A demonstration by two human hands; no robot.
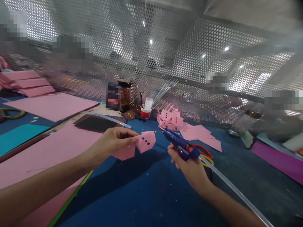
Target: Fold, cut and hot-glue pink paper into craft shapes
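A folded pink paper piece (145,142) with a row of black dots is pinched between the fingers of my left hand (115,142), held just above the blue tabletop. My right hand (187,167) grips a blue glue gun (180,143) by its handle. Its tip points up and left, apart from the paper. A long clear glue stick (236,189) runs out of the gun's back end toward the lower right. Beyond the gun's tip lies a pile of similar pink dotted paper pieces (170,119).
Pink sheets (52,105) and a turquoise sheet (21,135) cover the left. A red and white cup (146,113) and a dark-lidded jar (124,94) stand at the back before a perforated metal panel (165,63). Scissors with red and yellow handles (209,156) lie behind my right hand.
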